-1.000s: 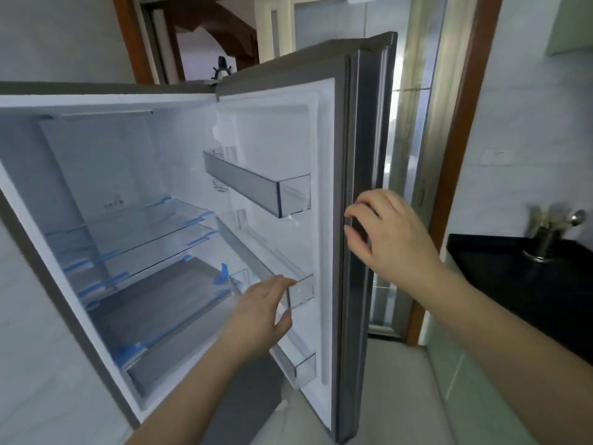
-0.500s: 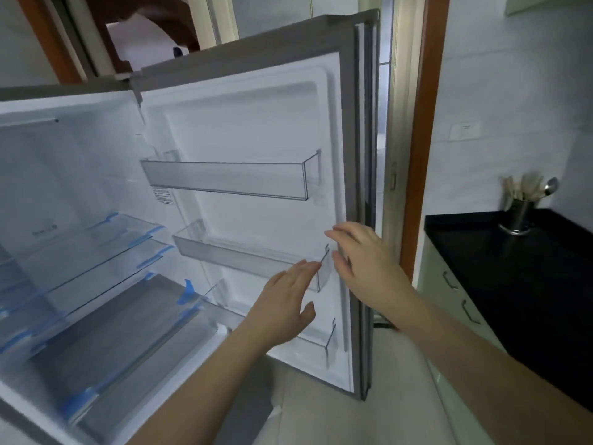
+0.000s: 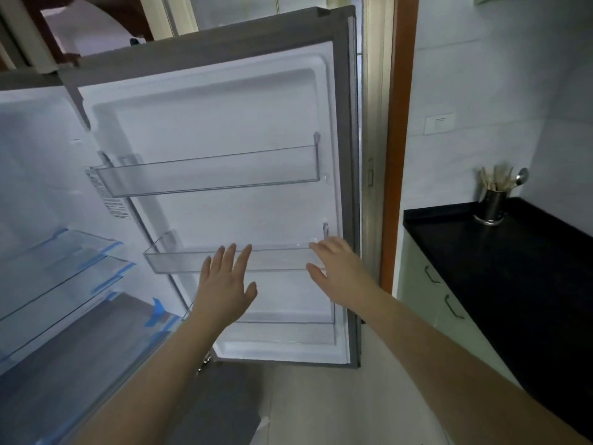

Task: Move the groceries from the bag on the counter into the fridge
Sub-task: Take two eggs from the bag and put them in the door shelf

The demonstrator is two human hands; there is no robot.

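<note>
The fridge door (image 3: 224, 123) stands wide open and faces me, with an upper clear bin (image 3: 208, 175), a middle clear bin (image 3: 179, 263) and a bottom bin, all bare. Glass shelves (image 3: 57, 271) with blue tape show inside the fridge at the left. My left hand (image 3: 224, 284) is open, fingers spread, just in front of the middle bin. My right hand (image 3: 340, 268) is open by that bin's right end, near the door's edge. Neither hand holds anything. No bag or groceries are in view.
A black counter (image 3: 513, 268) over pale green drawers runs along the right. A metal utensil holder (image 3: 492, 207) with spoons stands at its far end. A brown door frame (image 3: 398, 139) rises just behind the fridge door. Pale floor lies below.
The fridge door has swung further open to face me. My right hand has come off the door's edge, and both hands now hover open by the middle bin.
</note>
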